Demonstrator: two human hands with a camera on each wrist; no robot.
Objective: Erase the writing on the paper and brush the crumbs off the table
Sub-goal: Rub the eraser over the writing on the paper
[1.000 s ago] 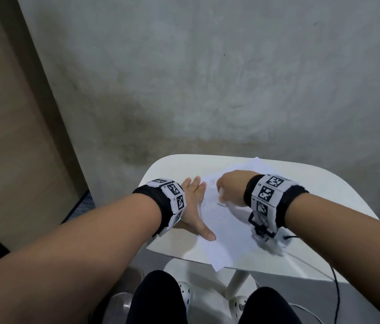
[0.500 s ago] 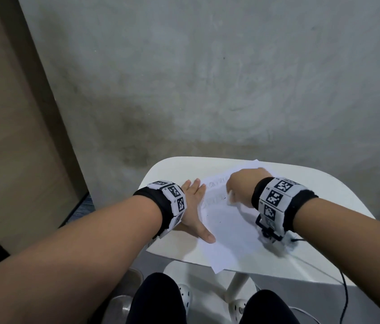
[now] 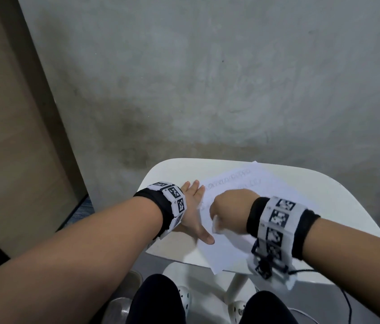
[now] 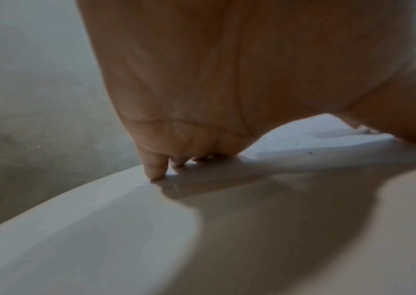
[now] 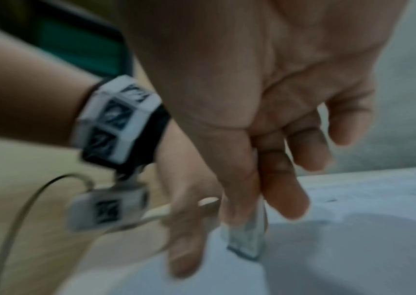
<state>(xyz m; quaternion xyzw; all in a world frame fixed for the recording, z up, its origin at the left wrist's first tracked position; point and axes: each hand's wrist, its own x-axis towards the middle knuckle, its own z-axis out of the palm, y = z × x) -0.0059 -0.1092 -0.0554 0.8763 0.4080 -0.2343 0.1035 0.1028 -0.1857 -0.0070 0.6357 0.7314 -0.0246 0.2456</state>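
A white paper (image 3: 228,251) lies slanted on the small white table (image 3: 324,206), with faint lines of pencil writing (image 3: 231,177) near its far end. My left hand (image 3: 199,213) presses flat on the paper's left edge, thumb spread onto the sheet. My right hand (image 3: 221,218) hovers just right of that thumb and pinches a small white eraser (image 3: 217,224). In the right wrist view the eraser (image 5: 246,243), its tip grey and smudged, sits between thumb and forefinger against the paper (image 5: 353,239). Dark crumbs (image 4: 310,152) speckle the sheet beyond my left palm.
A grey concrete wall (image 3: 207,90) rises right behind the table, and a wooden panel (image 3: 9,136) stands to the left. My knees and white shoes (image 3: 184,298) are under the near edge beside the table's white leg (image 3: 238,284). A cable (image 3: 348,298) hangs from my right wrist.
My right hand has slid with the eraser from the far written lines back toward me and to the left, close to the left thumb. The left hand stays put.
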